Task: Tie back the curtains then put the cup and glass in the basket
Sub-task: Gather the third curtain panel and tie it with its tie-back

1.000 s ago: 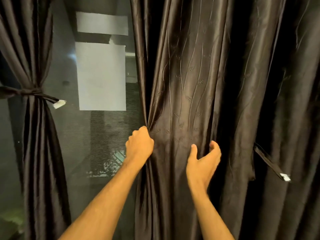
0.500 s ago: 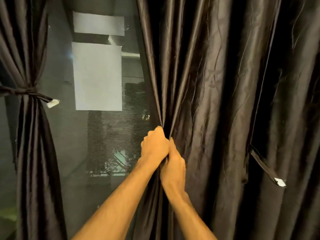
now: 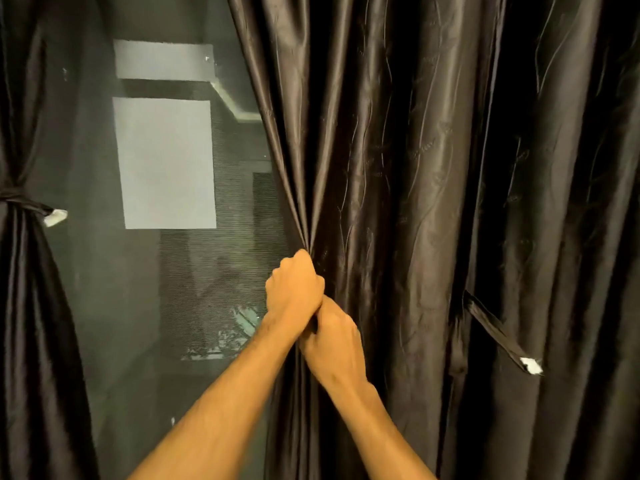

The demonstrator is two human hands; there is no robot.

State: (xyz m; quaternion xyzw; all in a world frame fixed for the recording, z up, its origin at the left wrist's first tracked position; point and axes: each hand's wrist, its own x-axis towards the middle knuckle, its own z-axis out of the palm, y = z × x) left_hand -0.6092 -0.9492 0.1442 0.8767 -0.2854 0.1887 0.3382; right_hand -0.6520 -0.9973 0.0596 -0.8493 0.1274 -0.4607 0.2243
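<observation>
A dark, shiny right curtain (image 3: 433,202) hangs loose over the right half of the view. My left hand (image 3: 294,289) is clenched on its left edge at mid height. Just below and touching it, my right hand (image 3: 332,344) grips the same gathered folds. A dark tie-back strap (image 3: 495,330) with a white tag end hangs free from the right curtain. At the far left, the left curtain (image 3: 24,306) is bunched and bound by its own tie-back (image 3: 31,206). No cup, glass or basket is in view.
Between the curtains is a window pane (image 3: 104,306) with a fine mesh. It is dark outside. Pale rectangles (image 3: 166,161) show in the glass.
My right hand came in from the open fabric and closed on the curtain edge below my left hand. Both hands have drawn that edge a little to the right, baring more window.
</observation>
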